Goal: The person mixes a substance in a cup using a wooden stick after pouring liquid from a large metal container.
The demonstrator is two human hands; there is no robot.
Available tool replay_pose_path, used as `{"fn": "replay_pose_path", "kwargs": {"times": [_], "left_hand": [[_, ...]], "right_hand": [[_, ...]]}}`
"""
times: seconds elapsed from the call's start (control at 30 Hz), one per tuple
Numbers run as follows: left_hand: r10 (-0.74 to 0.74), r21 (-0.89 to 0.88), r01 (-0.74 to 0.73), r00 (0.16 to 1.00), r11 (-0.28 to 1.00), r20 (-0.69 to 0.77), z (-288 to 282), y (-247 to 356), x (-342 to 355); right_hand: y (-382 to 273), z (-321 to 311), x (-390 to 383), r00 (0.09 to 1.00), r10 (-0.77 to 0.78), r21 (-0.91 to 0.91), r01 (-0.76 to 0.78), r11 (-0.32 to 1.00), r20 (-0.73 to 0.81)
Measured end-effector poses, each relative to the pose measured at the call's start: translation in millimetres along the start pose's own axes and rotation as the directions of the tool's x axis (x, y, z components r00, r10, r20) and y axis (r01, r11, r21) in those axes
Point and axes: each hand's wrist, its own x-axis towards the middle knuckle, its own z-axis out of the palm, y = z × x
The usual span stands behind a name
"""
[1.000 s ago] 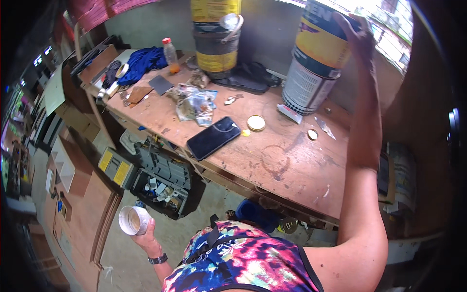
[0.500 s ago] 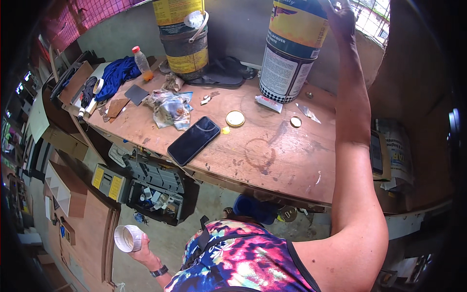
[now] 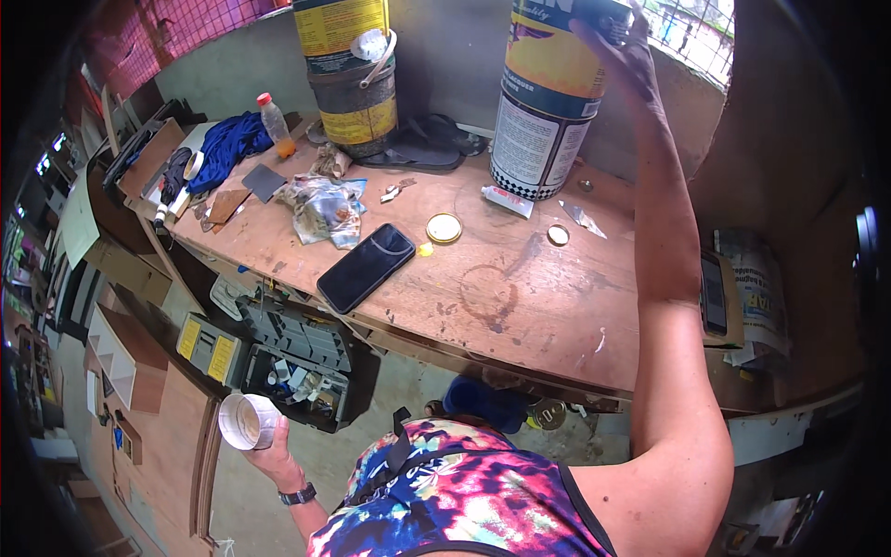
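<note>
Out in front of the workbench [image 3: 566,302], the left hand [image 3: 276,459] grasps one white cup [image 3: 251,421]! At the back, the right hand [image 3: 633,70] is on the upper of two stacked cans [image 3: 555,70], clenched or not I can't tell; nearer lie two round lids [image 3: 444,228], one phone [image 3: 367,267].

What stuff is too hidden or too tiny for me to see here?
In the head view:
- Upper yellow-and-teal can: its top is cut off by the upper edge.
- Upper yellow container: cut off there too.
- Left hand: some fingers are hidden behind the white cup.
- Open toolbox: bits inside are too small to name.
</note>
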Motion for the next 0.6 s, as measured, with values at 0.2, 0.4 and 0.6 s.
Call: {"fn": "replay_pose_path", "kwargs": {"times": [0.2, 0.4, 0.6], "left_hand": [[-0.068, -0.01, 0.067, 0.997, 0.998, -0.045, -16, -9, -15], [-0.146, 0.014, 0.147, 0.988, 0.989, -0.045, -14, 2, -14], [0.037, 0.07, -0.038, 0.999, 0.997, 0.021, -6, -6, 3]], "right_hand": [[12, -18, 18, 0.994, 0.039, 0.213, -0.06, 0.975, 0.103], [25, -24, 22, 0.987, 0.068, 0.314, -0.111, 0.943, 0.145], [11, -17, 8, 0.989, 0.111, 0.254, -0.132, 0.958, 0.095]]}}
